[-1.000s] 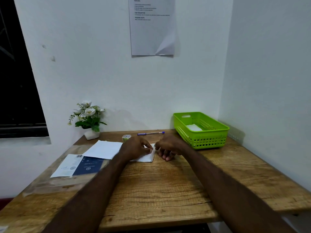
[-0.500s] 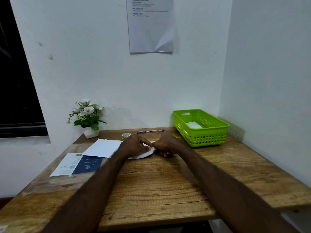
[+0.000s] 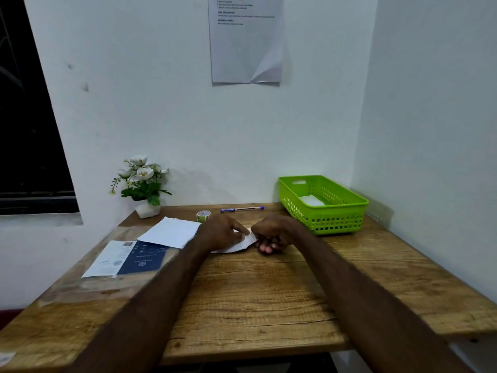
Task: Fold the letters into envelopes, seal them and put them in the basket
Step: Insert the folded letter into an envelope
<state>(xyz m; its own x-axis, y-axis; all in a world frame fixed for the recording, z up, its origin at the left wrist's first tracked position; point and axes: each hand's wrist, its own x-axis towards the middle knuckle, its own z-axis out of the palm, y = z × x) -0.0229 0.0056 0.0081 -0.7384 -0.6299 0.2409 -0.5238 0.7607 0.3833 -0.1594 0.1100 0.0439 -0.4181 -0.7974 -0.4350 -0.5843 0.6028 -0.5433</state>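
A small white folded paper (image 3: 236,244) lies at the middle of the wooden desk (image 3: 255,292), mostly under my hands. My left hand (image 3: 222,234) rests on its left part and pinches its top edge with thumb and forefinger. My right hand (image 3: 271,234) grips its right end with curled fingers. A green plastic basket (image 3: 325,219) stands at the back right with a white envelope (image 3: 312,201) inside. A loose white sheet (image 3: 172,232) lies to the left of my hands.
A clear plastic packet with a blue and white card (image 3: 126,258) lies at the left. A small tape roll (image 3: 203,216) and a blue pen (image 3: 242,209) sit near the back wall. A potted white flower (image 3: 142,184) stands at the back left.
My hands have drawn closer together over the paper, and its right end has lifted and bent between them. The view has tilted slightly.
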